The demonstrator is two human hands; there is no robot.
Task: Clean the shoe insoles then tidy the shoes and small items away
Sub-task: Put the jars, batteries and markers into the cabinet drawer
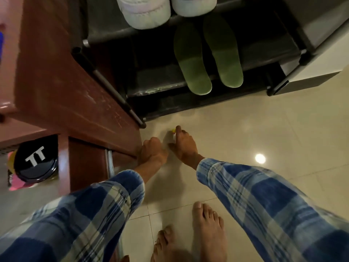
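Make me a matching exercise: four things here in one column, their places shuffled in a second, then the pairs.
Things:
1. insoles
2. white shoes
3. yellow item
4. black lid

Places:
A. on the floor, at the right hand's fingertip
B. upper shelf of the rack
C. far left, in the opening of the cabinet
D. lower rack shelf

Pairs: 1-D; 2-B; 3-A; 4-C

White letters "TT" stand on the black round lid [35,160] at the left.
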